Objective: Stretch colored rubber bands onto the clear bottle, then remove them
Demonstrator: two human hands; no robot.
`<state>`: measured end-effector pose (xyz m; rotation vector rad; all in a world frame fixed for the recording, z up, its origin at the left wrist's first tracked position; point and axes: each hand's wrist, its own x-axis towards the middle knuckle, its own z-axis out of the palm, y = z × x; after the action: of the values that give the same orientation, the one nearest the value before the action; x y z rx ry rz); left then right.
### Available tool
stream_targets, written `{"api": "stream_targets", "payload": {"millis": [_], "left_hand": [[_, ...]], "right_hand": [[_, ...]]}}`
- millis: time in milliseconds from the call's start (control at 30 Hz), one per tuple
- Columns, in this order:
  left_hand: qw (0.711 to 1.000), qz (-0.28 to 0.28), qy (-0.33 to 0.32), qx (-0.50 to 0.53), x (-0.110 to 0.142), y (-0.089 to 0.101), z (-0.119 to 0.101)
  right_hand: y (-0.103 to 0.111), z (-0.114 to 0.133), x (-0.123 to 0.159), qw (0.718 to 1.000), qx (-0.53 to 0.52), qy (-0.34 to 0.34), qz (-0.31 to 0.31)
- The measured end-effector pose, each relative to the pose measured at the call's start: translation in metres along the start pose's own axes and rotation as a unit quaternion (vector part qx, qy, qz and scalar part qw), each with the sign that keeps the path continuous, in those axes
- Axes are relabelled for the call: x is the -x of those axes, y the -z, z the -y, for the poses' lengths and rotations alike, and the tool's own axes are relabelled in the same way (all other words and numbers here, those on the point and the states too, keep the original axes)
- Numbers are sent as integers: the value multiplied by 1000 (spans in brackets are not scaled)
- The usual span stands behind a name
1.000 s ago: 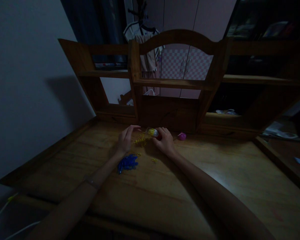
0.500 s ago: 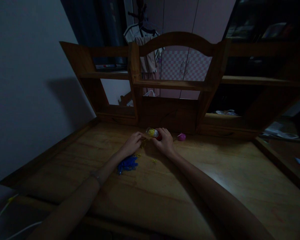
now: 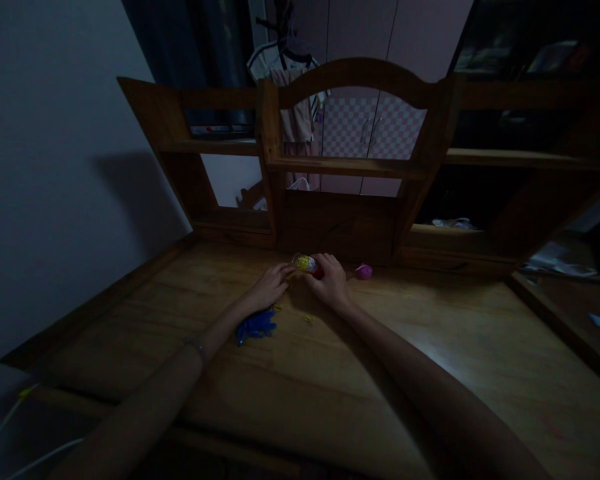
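My right hand (image 3: pixel 332 283) is wrapped round a clear jar (image 3: pixel 306 264) with yellow, white and red showing in it. The jar lies tilted, its mouth end toward the left. My left hand (image 3: pixel 271 287) is at that mouth end, fingers drawn together; whatever they pinch is too small and dark to make out. Small yellow pieces (image 3: pixel 308 319) lie on the desk below the jar, and a few more show beside my left hand. Just under the left wrist is a pile of blue strip-like pieces (image 3: pixel 256 325).
A round pink-purple object (image 3: pixel 363 271) sits on the wooden desk (image 3: pixel 430 320) to the right of my right hand. Along the back rises a wooden shelf unit (image 3: pixel 340 167) with drawers. A wall (image 3: pixel 70 200) borders the left side.
My left fingers have shifted slightly at the jar's mouth. The right hand still holds the jar in nearly the same place, and the view has tipped a little.
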<state>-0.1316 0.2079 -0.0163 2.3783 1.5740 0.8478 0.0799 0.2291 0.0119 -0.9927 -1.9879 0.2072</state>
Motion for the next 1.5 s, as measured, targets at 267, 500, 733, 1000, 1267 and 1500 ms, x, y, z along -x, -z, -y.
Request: {"api": "stream_targets", "payload": {"millis": [267,500,733,1000,1267,1500], "left_hand": [[999,-21,29,12,0,17,-9],[999,-4,42,15,6,19,-18],[1000,0,6,-20,7,10,-24],[999,-8,25,-20,2,18,-13],[989,-5,119,84,3,28,-4],[936,-52,196,289,0,38,-9]], "right_hand": [[2,1,0,1000,4,5,3],[2,2,0,1000,0,6,6],[1,1,0,1000,3,9,10],[1,1,0,1000,6,10,7],[3,3,0,1000,7,10,11],[5,6,2,997,31,50,48]]}}
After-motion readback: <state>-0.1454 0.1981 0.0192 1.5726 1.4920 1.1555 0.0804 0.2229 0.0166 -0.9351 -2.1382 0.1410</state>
